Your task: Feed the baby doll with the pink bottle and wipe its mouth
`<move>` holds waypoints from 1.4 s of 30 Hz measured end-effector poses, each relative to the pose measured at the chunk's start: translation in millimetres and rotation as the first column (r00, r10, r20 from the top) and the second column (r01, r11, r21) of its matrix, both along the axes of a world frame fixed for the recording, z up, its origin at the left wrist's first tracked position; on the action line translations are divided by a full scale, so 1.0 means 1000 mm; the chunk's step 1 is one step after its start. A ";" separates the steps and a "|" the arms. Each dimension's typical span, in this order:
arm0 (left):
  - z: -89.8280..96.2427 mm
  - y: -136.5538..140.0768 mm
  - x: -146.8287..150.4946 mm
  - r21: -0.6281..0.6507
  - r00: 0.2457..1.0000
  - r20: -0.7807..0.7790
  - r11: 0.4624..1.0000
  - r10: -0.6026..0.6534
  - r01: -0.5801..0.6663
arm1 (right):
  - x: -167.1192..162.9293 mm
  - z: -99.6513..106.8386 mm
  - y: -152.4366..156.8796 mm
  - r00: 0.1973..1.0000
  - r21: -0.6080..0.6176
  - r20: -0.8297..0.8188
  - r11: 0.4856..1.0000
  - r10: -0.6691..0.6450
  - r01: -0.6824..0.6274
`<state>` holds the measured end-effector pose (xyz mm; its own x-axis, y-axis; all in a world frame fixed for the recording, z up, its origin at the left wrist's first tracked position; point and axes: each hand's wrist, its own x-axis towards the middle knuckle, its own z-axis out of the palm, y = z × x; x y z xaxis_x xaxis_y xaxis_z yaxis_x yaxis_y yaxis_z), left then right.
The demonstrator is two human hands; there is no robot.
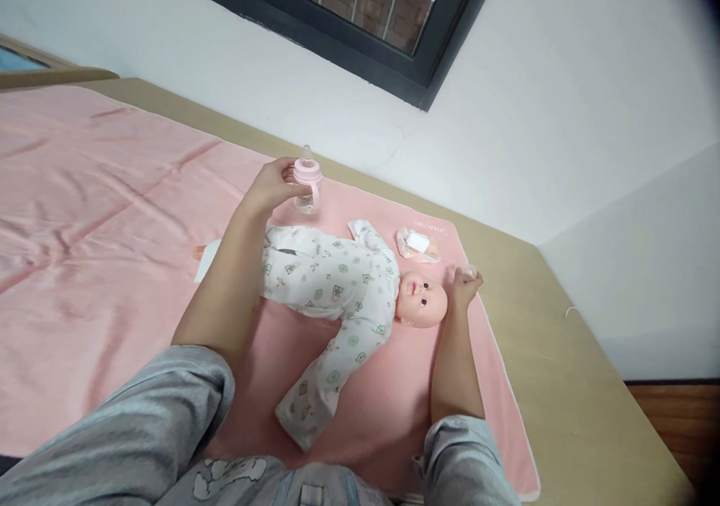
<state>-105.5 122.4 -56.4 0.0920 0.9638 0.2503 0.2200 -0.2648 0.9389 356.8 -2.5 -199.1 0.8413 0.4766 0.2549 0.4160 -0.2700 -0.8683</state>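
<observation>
A small clear baby bottle (307,179) with a pink collar, pink handle and bare teat is held upright in my left hand (275,185). My fingers close around its side and handle, above the legs of a baby doll. The doll (337,270) lies on its back in a white patterned outfit, its bald head (423,300) towards the right. Just past the head, my right hand (466,287) pinches a small clear plastic cap (469,270) near the blanket's edge. My left forearm hides part of the doll's legs.
A pink blanket (112,191) with some creases covers most of the wooden table (540,326). Beyond the doll's shoulder lies a clear plastic packet (417,244) with a white label. A white wall (495,139) and a dark-framed window (416,79) stand behind.
</observation>
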 end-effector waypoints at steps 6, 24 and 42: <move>0.022 -0.038 0.042 0.053 0.946 0.136 0.956 -0.294 0.289 | -0.010 0.066 -0.005 0.998 0.348 -0.043 0.937 0.035 -0.018; 0.032 -0.124 0.097 0.065 0.796 -0.265 0.814 -0.544 0.578 | -0.169 0.169 -0.075 0.633 0.308 0.284 0.557 0.720 -0.772; 0.037 -0.130 0.100 0.177 0.838 -0.276 0.832 -0.471 0.525 | -0.201 0.152 -0.070 0.569 0.232 0.156 0.530 0.807 -0.816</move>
<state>-5.9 -7.7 -19.3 0.6202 0.6856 0.3812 0.1827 -0.5988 0.7798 156.3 -72.3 -47.4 0.1169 0.8656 0.4870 0.3662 0.4182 -0.8313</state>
